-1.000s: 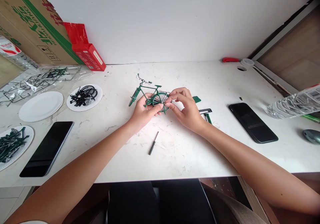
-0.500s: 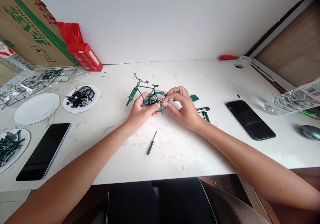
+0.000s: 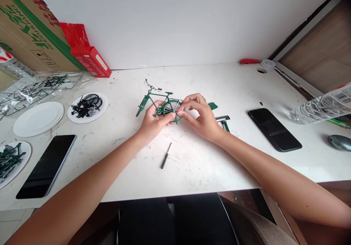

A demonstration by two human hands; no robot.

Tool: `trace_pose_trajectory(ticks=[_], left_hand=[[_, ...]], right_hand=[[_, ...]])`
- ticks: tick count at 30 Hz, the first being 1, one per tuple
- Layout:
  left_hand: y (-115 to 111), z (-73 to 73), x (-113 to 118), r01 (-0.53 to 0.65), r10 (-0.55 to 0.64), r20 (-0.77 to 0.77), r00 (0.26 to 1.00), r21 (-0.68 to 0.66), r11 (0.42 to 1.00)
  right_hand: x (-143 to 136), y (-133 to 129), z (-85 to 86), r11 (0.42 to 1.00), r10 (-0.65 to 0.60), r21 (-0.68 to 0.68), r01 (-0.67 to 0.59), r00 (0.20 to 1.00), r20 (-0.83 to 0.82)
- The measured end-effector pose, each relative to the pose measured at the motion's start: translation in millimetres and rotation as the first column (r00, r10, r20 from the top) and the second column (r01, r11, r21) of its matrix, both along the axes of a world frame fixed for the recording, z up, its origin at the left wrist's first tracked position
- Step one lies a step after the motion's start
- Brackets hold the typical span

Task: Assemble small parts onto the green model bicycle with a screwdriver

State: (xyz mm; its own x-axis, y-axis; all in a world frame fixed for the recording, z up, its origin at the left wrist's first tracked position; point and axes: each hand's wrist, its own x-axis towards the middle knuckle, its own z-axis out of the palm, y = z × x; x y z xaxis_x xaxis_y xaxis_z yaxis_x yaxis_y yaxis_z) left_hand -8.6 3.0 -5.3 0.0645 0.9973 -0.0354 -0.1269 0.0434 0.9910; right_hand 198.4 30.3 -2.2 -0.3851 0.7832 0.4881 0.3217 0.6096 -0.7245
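Note:
A green model bicycle (image 3: 158, 96) is held above the table between both hands, its handlebars pointing left. My left hand (image 3: 155, 120) is closed around its lower middle and rear wheel, the thumb lying along the wheel. At the rear hub, thumb and forefinger of my right hand (image 3: 201, 117) pinch; whether a small part sits between them is hidden. A small screwdriver (image 3: 165, 160) with a dark handle lies on the table below the hands. Just right of my right hand are a green flat piece (image 3: 212, 106) and green and black frame parts (image 3: 225, 122).
On the left are paper plates with black bicycle parts (image 3: 88, 106) and green parts (image 3: 12, 161), blank plates (image 3: 38, 119), a phone (image 3: 46, 166) and a red box (image 3: 91, 62). To the right lie another phone (image 3: 275, 130), a bottle (image 3: 318, 110) and a mouse (image 3: 340, 142).
Both hands keep nearly the same hold on the model bicycle. Its front end has shifted slightly left, and the whole view has moved a little.

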Motion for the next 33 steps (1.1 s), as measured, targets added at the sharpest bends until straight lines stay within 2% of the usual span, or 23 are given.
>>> trace_pose_trajectory(ticks=[9, 11, 16, 21, 27, 33], left_hand=[[0, 0.6, 1, -0.011, 0.011, 0.011, 1.0, 0.001, 1.0], [-1, 1.2, 2, -0.018, 0.018, 0.016, 1.0, -0.001, 1.0], [-1, 1.5, 2, -0.04, 0.04, 0.015, 0.999, 0.004, 0.999], [0, -0.5, 1, -0.042, 0.042, 0.018, 0.999, 0.011, 0.999], [2, -4.1, -1, -0.016, 0.015, 0.03, 0.999, 0.029, 0.999], [4, -4.8, -3, 0.039, -0.041, 0.024, 0.999, 0.06, 0.997]], right_hand=[[-1, 0, 1.3, 1.0, 0.019, -0.024, -0.019, 1.0, -0.015], [-1, -1, 0.9, 0.998, 0.025, -0.052, -0.028, 0.998, -0.061], [-1, 1, -1.3, 0.959, -0.058, -0.282, 0.014, 0.987, -0.147], [2, 8, -4.5, 0.896, 0.038, -0.434, -0.097, 0.989, -0.142], [4, 10, -4.0, 0.85, 0.054, -0.503, -0.158, 0.975, -0.214], [5, 11, -1.6, 0.863, 0.025, -0.484, -0.143, 0.97, -0.242]])
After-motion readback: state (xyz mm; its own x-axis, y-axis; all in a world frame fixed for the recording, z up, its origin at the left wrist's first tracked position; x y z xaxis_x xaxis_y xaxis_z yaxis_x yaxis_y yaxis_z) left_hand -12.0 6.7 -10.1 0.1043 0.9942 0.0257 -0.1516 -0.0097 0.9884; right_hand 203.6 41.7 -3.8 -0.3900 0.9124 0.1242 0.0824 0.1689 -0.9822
